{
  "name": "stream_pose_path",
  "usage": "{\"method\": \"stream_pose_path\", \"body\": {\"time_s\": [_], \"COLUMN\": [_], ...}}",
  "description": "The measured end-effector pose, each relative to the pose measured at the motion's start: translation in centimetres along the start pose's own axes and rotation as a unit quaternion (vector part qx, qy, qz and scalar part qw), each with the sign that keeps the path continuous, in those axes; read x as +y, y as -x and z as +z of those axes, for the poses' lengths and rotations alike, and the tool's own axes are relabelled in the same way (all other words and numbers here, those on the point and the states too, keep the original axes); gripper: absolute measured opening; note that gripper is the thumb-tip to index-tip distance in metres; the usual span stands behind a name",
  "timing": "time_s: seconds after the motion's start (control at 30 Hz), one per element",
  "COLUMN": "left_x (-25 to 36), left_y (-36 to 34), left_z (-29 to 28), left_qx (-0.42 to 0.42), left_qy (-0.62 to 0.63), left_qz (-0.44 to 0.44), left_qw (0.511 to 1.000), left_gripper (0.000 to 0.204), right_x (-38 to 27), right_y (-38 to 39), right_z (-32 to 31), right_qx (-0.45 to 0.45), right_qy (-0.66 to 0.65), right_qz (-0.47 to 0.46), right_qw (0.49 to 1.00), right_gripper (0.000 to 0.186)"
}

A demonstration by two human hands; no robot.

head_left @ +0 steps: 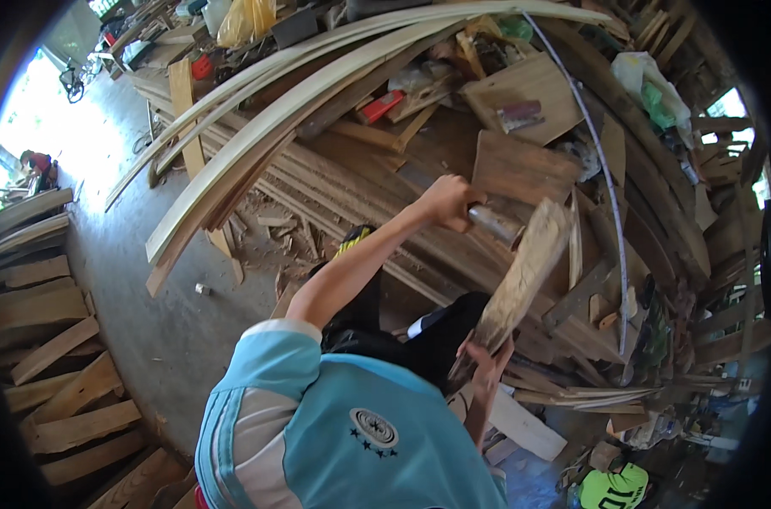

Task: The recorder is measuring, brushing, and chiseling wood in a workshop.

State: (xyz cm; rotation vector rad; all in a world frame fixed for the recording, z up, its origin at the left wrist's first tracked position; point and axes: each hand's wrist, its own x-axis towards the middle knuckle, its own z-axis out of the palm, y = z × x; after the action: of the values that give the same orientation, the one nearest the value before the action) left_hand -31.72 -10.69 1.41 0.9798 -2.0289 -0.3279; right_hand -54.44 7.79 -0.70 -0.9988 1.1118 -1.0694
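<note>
My left hand point(451, 204) is closed round a short-handled hand tool with a grey metal part point(494, 222). Its working end reaches the upper side of a rough wooden board point(528, 270), and I cannot tell its exact kind. The board slants up and away over my right leg, its lower end darker than its pale upper end. Near that lower end my right hand point(487, 363) grips it, the fingers curled round its edge. The tool and the board look very close together; whether they touch is not plain.
Stacked planks point(351, 199) lie just ahead, with long curved strips point(258, 114) above them. A thin bent rod point(602, 161) arcs at the right. A brown wooden block point(525, 165) stands beyond the tool. More timber point(63, 356) lines the left, and a person in bright yellow point(614, 488) is at lower right.
</note>
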Motion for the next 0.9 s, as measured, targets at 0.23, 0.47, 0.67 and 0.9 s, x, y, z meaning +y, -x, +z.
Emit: {"method": "stream_pose_path", "body": {"time_s": [0.23,0.47,0.67,0.9], "left_x": [-0.1,-0.5,-1.1,-2.0], "left_y": [-0.4,0.6,-0.4,-0.4], "left_z": [-0.3,-0.1,-0.2,-1.4], "left_qx": [0.01,0.0,0.001,-0.026], "left_qy": [0.008,-0.038,-0.012,-0.099], "left_qz": [0.017,-0.028,-0.029,-0.051], "left_qw": [1.0,0.999,0.999,0.993], "left_gripper": [0.018,0.02,0.023,0.022], "right_x": [-2.5,0.7,-2.0,3.0], "right_y": [0.2,-1.3,-2.5,-4.6], "right_z": [1.6,1.0,0.7,0.1], "right_qx": [0.063,0.029,0.03,-0.038], "right_qy": [-0.251,-0.085,-0.228,-0.111], "right_qz": [-0.286,-0.019,-0.272,-0.071], "right_qw": [0.923,0.996,0.934,0.991], "right_gripper": [0.06,0.052,0.055,0.032]}}
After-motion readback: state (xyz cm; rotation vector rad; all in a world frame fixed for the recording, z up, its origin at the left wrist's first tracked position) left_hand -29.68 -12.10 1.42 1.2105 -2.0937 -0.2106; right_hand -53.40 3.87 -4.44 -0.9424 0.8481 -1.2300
